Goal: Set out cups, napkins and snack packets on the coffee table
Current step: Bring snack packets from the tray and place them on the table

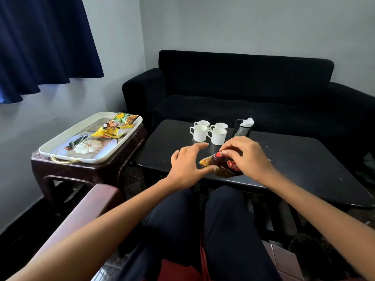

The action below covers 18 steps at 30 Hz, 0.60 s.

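A dark red snack packet (221, 165) lies near the front edge of the black coffee table (294, 159). My right hand (246, 157) grips its top end. My left hand (187, 166) is spread open beside it, with the thumb tip touching the packet's yellow end. Behind the packet stand several white cups (209, 131) in a tight group. To their right is a black mesh holder with white napkins (244, 126). Two more snack packets, yellow (110, 130) and green (123, 118), lie on a white tray (67, 157) at the left.
The tray rests on a dark brown side table (85, 173) left of the coffee table. A black sofa (243, 88) runs behind the coffee table. My knees (203, 220) sit close under its front edge. A brown chair arm (85, 211) is at my left.
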{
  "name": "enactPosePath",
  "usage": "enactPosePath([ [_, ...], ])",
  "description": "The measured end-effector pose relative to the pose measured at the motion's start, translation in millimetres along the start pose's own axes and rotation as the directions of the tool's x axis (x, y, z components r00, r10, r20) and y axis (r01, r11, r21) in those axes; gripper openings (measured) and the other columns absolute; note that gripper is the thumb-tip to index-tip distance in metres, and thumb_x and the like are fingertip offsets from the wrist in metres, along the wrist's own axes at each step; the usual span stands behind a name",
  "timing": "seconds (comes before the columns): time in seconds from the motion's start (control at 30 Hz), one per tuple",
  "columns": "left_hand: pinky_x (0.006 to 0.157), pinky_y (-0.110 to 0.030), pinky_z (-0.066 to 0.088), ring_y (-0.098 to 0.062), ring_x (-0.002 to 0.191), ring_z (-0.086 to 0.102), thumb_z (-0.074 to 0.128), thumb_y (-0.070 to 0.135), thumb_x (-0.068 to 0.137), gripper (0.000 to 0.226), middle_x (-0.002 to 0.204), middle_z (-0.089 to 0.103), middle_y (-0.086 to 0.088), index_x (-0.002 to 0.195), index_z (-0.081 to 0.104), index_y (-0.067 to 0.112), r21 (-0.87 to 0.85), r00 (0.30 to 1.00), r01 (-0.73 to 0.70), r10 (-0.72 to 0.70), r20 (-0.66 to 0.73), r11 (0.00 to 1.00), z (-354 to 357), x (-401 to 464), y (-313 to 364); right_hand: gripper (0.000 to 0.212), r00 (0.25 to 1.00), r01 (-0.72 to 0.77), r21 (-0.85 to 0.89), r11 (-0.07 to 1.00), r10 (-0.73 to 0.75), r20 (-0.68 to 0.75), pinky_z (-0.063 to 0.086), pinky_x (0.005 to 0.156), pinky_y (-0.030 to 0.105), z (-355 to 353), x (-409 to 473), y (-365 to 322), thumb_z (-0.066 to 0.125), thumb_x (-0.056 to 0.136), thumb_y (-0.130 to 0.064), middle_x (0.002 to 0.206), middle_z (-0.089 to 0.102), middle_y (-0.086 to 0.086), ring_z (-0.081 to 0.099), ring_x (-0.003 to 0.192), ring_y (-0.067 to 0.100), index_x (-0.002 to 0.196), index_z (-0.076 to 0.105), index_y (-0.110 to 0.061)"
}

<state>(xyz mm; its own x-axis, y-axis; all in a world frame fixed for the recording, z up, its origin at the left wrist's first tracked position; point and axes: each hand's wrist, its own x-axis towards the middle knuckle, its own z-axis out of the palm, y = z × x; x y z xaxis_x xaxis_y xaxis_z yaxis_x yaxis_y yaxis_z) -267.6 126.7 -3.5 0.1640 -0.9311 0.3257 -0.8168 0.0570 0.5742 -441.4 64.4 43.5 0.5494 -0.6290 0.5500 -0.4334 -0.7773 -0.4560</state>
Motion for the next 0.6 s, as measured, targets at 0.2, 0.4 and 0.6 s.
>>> enactPosePath([
  [0.2,0.106,-0.034,0.035,-0.01,0.107,0.06,0.079,0.046,0.07,0.047,0.107,0.068,0.011,0.109,0.062,0.025,-0.135,0.972,0.015,0.018,0.236,0.991,15,-5,2,0.007,0.973,0.199,-0.014,0.98,-0.196,0.126,0.046,0.08,0.029,2,-2,-12,0.066,0.082,-0.006,0.079,0.068,-0.004,0.055,0.079,0.011,0.082,0.072,-0.011],
  [0.4,0.084,-0.029,0.056,-0.016,0.094,0.07,0.078,0.019,0.077,0.028,0.1,0.073,-0.005,0.103,0.068,0.013,-0.564,0.968,0.18,-0.045,0.245,0.806,14,-8,7,0.018,0.995,0.102,0.082,0.991,-0.102,-0.01,0.047,0.084,0.02,-1,1,-11,0.065,0.087,-0.017,0.097,0.07,-0.004,0.062,0.092,0.009,0.103,0.07,-0.015],
  [0.6,0.071,-0.024,0.058,-0.014,0.085,0.072,0.073,0.02,0.081,0.021,0.095,0.075,-0.002,0.1,0.066,0.015,-0.823,0.925,0.375,-0.235,0.3,0.427,10,0,7,0.019,0.939,-0.285,0.345,0.894,0.332,-0.085,0.049,0.082,0.021,-10,8,7,0.055,0.092,-0.018,0.098,0.068,-0.003,0.062,0.094,0.009,0.108,0.065,-0.017],
])
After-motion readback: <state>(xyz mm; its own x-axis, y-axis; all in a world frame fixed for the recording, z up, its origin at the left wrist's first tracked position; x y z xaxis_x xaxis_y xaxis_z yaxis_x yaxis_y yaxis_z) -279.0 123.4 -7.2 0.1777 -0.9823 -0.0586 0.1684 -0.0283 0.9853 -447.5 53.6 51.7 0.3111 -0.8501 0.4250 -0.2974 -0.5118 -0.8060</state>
